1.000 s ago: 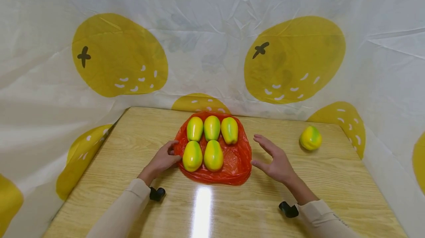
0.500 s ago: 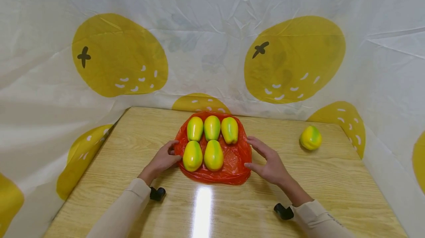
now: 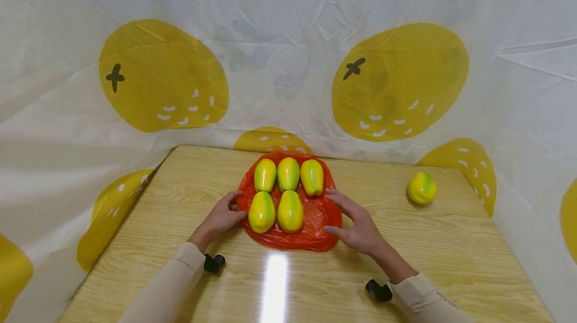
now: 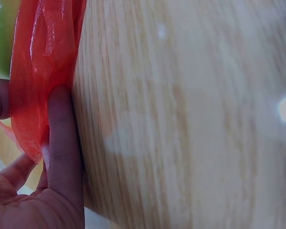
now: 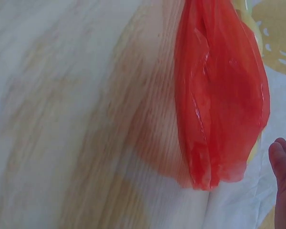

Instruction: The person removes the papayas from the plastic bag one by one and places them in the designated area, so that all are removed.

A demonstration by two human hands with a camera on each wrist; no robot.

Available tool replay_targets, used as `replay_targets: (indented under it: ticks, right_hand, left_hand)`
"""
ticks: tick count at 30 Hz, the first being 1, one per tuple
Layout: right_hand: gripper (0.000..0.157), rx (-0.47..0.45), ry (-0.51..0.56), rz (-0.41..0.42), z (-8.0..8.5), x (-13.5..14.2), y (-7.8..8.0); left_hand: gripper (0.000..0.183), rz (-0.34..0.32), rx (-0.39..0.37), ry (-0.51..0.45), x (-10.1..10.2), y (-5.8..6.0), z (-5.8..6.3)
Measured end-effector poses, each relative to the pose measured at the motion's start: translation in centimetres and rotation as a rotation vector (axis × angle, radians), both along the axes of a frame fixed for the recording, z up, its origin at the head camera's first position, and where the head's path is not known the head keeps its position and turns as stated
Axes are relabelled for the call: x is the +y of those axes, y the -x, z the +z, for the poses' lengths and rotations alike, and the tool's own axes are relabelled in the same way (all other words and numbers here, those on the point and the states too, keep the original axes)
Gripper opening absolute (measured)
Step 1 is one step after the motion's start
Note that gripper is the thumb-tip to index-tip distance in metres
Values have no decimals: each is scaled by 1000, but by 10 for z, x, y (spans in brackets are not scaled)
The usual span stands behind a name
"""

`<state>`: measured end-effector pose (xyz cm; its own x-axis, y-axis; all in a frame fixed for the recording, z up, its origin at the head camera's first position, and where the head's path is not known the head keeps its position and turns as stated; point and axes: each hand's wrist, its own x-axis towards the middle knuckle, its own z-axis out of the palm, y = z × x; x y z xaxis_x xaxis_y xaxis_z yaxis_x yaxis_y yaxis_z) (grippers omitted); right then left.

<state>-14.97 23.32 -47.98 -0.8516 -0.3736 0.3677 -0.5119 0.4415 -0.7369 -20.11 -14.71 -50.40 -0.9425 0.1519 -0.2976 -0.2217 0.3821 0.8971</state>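
Observation:
A red plastic bag (image 3: 314, 217) lies spread on the table, with several glossy yellow-green oval fruits (image 3: 290, 211) in two rows inside it. At its left side my left hand (image 3: 221, 217) holds the edge; the left wrist view shows the thin red bag (image 4: 43, 62) between the fingers of the left hand (image 4: 43, 200). My right hand (image 3: 360, 225) is at the opposite side, thumb and fingers spread and overlapping the bag's right rim in the head view. From the right wrist, the right hand (image 5: 283, 167) appears beside the bag (image 5: 229, 95), with a gap showing between.
Another yellow-green fruit (image 3: 422, 188) lies alone at the far right of the wooden table (image 3: 433, 248). A white cloth (image 3: 279, 62) printed with big yellow fruits hangs behind the table and along both sides.
My right hand has moved left, from beside the bag to over its right rim. The left hand, the bag and the fruits have stayed in place.

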Motion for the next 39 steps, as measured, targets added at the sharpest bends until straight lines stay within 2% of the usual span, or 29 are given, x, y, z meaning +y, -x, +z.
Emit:
replay_targets:
  ticks: [9,16,25,39]
  right_hand:
    - [70,-29,-19,18,2,-11,-4]
    - [71,-49,-78,3,4,-23,-7]
    - [72,-75,-92,8,6,-35,-9]
    - [80,-191,-130,-40,7,-61,-14]
  left_hand:
    - [72,4,-2,-26,0,0,-1]
    - [72,5,-9,-15,0,0,0]
    - [73,18,-17,11,-2,1,1]
    - [72,0,-1,4,-1,-1,1]
